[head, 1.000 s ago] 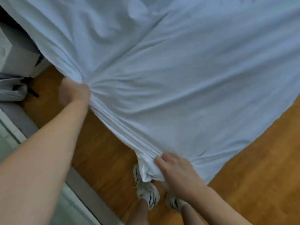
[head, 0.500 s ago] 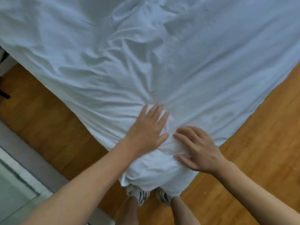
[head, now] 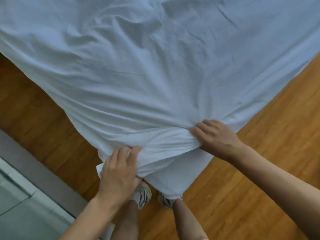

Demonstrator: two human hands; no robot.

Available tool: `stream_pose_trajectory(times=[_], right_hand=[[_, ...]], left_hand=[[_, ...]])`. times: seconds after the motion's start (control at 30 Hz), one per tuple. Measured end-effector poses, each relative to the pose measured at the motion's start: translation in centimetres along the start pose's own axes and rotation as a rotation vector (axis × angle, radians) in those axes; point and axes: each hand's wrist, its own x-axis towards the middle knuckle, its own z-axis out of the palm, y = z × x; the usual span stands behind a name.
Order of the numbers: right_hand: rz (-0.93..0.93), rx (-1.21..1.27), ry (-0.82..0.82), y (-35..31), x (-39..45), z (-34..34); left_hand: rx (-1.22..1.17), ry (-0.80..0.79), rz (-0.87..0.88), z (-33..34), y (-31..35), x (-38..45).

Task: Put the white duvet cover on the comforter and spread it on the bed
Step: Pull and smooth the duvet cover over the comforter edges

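1. Left hand (head: 119, 172) reaches forward from the lower left, back of the hand up, with its fingers curled into the white duvet cover (head: 155, 80) near the hanging corner; the fingertips press a fold of cloth and the thumb goes under it, so the hand grips the fabric.
2. Right hand (head: 216, 139) comes in from the lower right, wrist bent a little, and its fingers and thumb are closed around a thick bunch of the same cover; the gathered folds run between the two hands.
3. Both forearms are bare, and they are well apart at the elbows but come nearer at the hands.
4. One duvet cover is visible. It fills the whole upper part of the view, wrinkled, and narrows down to a corner that hangs just above the feet (the comforter itself I cannot distinguish under the cloth).
5. Two hands, two bare legs and two shoes (head: 143, 196) are in view; the shoes are white with dark stripes and stand on the wooden floor (head: 259, 170), partly hidden by the hanging corner.
6. One wooden floor shows on both sides of the cover, and one grey strip (head: 34, 167) with a pale surface beside it lies at the lower left; what this is I cannot tell.
7. Writing or a brand mark cannot be read on the cover or on the shoes.
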Motion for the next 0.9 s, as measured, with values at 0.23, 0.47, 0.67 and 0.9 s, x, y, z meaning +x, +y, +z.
stream_pose_trajectory(times=[0.23,0.47,0.67,0.9], right_hand=[[0.072,0.095,0.048,-1.9,-8.0,-3.7],[0.152,0.137,-0.024,-5.5,-8.4,-0.7],[-0.003,0.184,0.23,-13.6,-7.2,0.2],[0.019,0.224,0.445,-15.3,-6.0,0.3]], left_hand=[[-0.155,0.128,0.115,0.1,7.0,-4.3],[-0.231,0.164,0.295,1.6,3.6,-4.7],[-0.227,0.169,0.357,-0.4,4.7,-2.8],[-0.29,0.249,0.398,-0.9,5.4,-6.2]])
